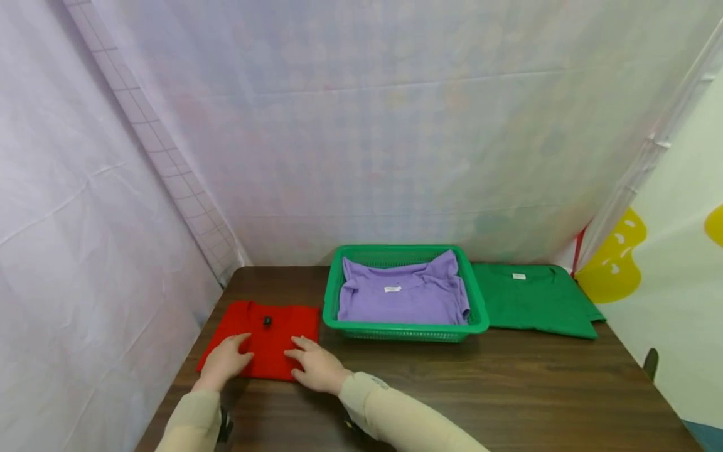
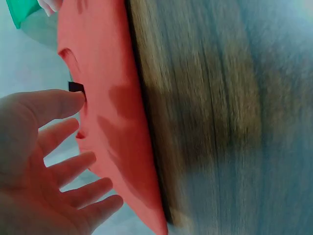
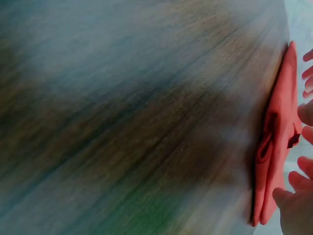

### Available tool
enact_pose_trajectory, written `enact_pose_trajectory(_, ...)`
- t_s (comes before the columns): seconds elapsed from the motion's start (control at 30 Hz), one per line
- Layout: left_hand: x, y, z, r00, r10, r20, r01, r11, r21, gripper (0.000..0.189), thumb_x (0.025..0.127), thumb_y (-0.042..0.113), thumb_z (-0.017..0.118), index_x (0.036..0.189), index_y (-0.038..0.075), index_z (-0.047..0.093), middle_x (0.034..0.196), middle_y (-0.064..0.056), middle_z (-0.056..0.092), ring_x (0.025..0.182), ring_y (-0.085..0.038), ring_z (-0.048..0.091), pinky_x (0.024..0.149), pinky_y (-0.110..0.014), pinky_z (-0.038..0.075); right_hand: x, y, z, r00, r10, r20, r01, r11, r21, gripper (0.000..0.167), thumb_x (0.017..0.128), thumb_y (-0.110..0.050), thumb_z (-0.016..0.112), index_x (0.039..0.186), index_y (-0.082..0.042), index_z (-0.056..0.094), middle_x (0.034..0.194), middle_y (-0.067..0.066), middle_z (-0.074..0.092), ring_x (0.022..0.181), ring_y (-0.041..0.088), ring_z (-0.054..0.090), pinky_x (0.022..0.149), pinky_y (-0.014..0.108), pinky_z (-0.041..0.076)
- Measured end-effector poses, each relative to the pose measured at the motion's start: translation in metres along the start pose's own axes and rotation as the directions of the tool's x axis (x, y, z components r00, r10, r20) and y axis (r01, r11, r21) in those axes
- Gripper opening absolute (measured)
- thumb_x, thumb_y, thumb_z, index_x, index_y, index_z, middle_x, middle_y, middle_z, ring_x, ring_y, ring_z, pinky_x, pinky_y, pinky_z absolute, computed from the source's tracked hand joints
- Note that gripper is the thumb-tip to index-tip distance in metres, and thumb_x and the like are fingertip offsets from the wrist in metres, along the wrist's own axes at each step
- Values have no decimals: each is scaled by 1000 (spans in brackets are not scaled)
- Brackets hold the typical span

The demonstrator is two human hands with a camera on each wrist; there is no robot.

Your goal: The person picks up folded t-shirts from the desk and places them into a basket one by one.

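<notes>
A folded red shirt (image 1: 272,346) with a black neck label (image 1: 267,321) lies on the left of the table. Over its left part is my left hand (image 1: 226,359), fingers spread and nothing held; the left wrist view has it just above the cloth. My right hand (image 1: 318,366) hovers by the shirt's right front corner with parted fingers, also holding nothing. Whether any fingertip touches the cloth, I cannot tell. To the right, a green plastic basket (image 1: 407,328) contains a folded purple shirt (image 1: 403,300) with a white label.
A folded green shirt (image 1: 533,298) lies right of the basket, close against it, one corner sticking out at its right. The dark wooden table (image 1: 480,389) meets pale hanging sheets (image 1: 407,144) at its back and left. A dark rounded object (image 1: 651,363) stands at the right edge.
</notes>
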State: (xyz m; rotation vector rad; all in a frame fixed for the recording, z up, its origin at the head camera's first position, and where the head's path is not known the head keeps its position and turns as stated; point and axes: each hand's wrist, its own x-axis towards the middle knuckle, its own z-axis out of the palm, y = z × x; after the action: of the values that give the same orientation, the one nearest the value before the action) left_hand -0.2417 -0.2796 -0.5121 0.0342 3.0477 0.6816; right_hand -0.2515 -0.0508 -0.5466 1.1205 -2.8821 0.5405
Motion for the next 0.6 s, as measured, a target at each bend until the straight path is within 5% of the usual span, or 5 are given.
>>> enact_pose_trajectory(0.3,10,-11,5,990,5,140,-12,999,48,46,86,11,66,128,-4,59,136,-38,42,126,-51,40,99,-59,37,1,-1,-2,994,-23,104,26,1000,-18,36,94,-13,62,130,-17,64,141,4,52,133,19,43,107,27,35)
enact_pose_trajectory(0.6,8,-18,3,990,31,139,-42,996,75,44,85,15,71,125,0,64,132,-37,47,124,-49,44,97,-59,39,7,1,3,990,-50,129,52,999,-14,39,92,-10,64,130,-18,64,139,2,54,132,16,45,106,25,35)
